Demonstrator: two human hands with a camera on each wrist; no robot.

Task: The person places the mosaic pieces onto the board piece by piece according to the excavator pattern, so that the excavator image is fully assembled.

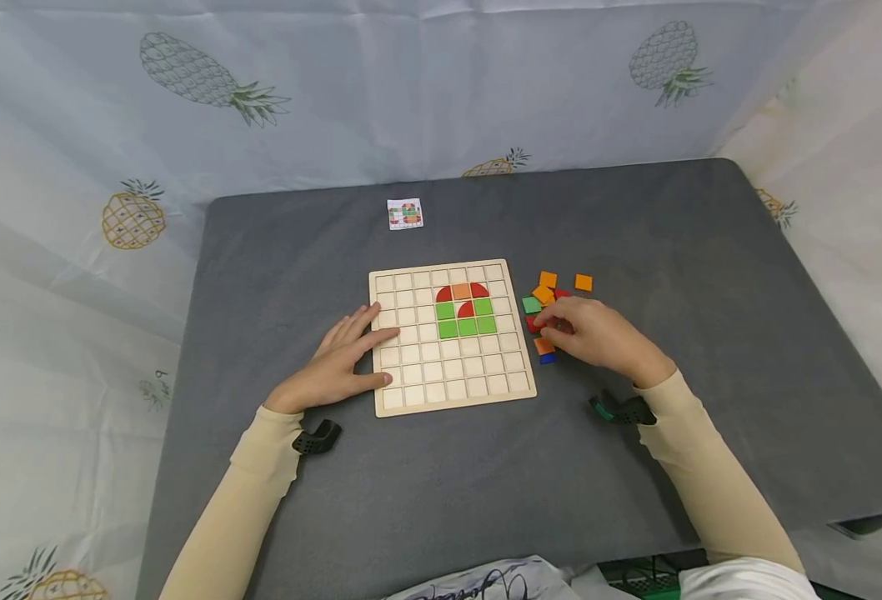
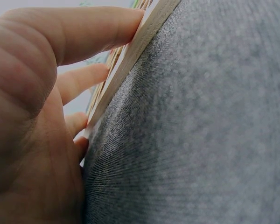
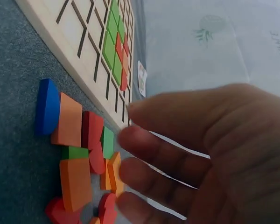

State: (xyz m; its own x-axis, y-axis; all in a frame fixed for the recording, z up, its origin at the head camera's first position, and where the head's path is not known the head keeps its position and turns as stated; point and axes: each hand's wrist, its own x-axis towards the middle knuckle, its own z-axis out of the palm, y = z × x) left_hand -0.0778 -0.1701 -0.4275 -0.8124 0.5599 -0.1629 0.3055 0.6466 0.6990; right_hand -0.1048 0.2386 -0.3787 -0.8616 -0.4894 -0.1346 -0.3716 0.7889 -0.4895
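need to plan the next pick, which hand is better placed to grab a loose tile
Right. The right hand is over the pile of loose tiles beside the wooden board, fingers reaching among them. The left hand lies flat on the board's far edge, apparently steadying it.

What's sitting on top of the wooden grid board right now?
On the wooden grid board: green squares, red quarter-round pieces, one orange square. The left hand rests on its left edge, hiding some cells.

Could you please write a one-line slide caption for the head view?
Left hand steadies the wooden grid board; right hand reaches into loose coloured tiles.
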